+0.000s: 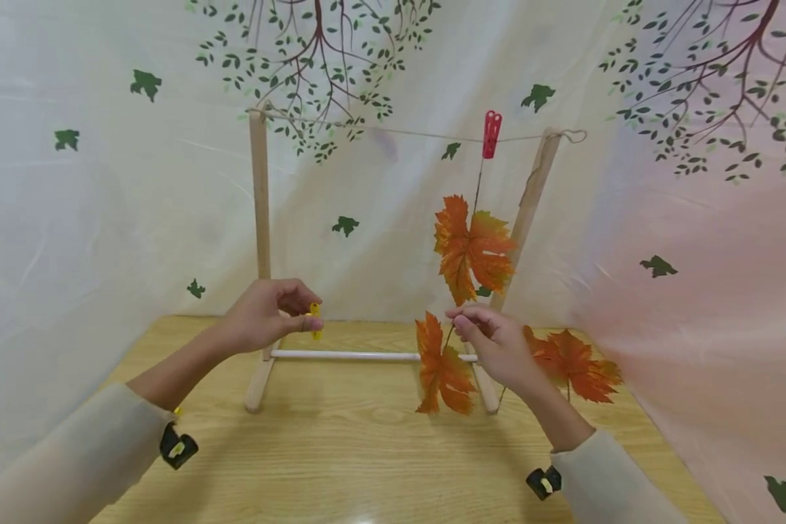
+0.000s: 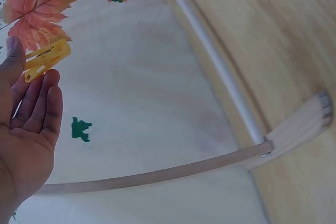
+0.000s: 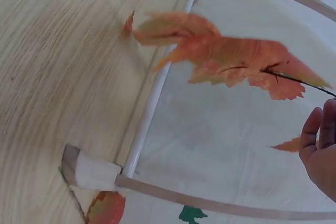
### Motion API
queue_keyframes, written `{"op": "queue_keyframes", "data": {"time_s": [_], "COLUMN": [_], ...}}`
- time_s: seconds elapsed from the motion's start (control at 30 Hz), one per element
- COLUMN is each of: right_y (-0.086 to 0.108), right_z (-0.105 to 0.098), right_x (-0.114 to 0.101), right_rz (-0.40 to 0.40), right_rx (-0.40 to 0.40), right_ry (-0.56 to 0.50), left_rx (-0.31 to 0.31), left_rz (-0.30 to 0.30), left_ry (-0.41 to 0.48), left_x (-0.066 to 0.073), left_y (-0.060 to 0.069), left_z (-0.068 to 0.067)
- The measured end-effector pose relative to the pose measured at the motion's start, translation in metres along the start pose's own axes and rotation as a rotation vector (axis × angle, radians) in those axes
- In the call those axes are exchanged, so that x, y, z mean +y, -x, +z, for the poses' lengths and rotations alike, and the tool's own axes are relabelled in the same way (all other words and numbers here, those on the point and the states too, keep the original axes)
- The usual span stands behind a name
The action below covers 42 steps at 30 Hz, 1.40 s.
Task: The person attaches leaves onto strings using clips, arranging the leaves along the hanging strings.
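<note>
Over the far side of the tabletop (image 1: pixel 367 451), before a wooden frame (image 1: pixel 260 196), an orange leaf (image 1: pixel 442 382) and a yellow peg (image 1: pixel 315 311) were held up.
The leaf hung toward the far right corner, the peg toward the far edge's left half. The leaf was probably light, floppy and easily creased, best taken by its thin stem (image 1: pixel 450 335); the peg looked stiff and slick, suiting a pinch. The right hand (image 1: pixel 498 346) pinched the stem between thumb and fingertips; the left hand (image 1: pixel 268 316) pinched the peg, its other fingers bent.

Leaf-printed backdrop (image 1: pixel 380 189) behind a wood-grain table (image 1: pixel 354 458)
</note>
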State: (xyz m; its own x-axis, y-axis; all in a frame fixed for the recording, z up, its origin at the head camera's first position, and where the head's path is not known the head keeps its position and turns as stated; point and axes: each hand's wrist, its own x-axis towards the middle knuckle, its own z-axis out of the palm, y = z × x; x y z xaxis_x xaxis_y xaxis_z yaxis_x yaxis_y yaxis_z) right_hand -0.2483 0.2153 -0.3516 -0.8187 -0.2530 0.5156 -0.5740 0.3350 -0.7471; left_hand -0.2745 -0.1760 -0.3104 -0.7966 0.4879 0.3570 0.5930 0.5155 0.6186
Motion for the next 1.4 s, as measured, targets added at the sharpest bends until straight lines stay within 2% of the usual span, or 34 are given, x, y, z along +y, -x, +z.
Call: {"op": "queue_keyframes", "data": {"time_s": [0.17,0.4,0.5,0.73,0.93,1.17,1.4], "right_y": [-0.011,-0.030,-0.038,-0.061,-0.081,-0.096,-0.116], "right_z": [0.009,0.015,0.015,0.018,0.023,0.024,0.019], "right_x": [-0.007,-0.017,-0.022,-0.038,-0.053,-0.063,-0.080], "right_rz": [-0.015,-0.014,-0.013,-0.066,-0.070,-0.054,-0.072], "right_rx": [-0.011,0.023,0.026,0.012,-0.024,0.000,0.044], "right_ry": [0.025,-0.042,-0.060,-0.011,-0.028,-0.046,-0.056], "left_rx": [0.014,0.055,0.083,0.127,0.167,0.189,0.249], "left_rz": [0.027,0.100,0.129,0.219,0.261,0.335,0.344], "left_ry": [-0.031,-0.069,-0.099,-0.157,-0.199,-0.210,-0.235], "left_x": [0.016,0.042,0.057,0.098,0.129,0.153,0.177], "left_y": [-0.020,-0.046,-0.058,-0.088,-0.108,-0.127,-0.145], "left_z": [-0.009,-0.026,-0.034,-0.050,-0.064,-0.063,-0.065]}}
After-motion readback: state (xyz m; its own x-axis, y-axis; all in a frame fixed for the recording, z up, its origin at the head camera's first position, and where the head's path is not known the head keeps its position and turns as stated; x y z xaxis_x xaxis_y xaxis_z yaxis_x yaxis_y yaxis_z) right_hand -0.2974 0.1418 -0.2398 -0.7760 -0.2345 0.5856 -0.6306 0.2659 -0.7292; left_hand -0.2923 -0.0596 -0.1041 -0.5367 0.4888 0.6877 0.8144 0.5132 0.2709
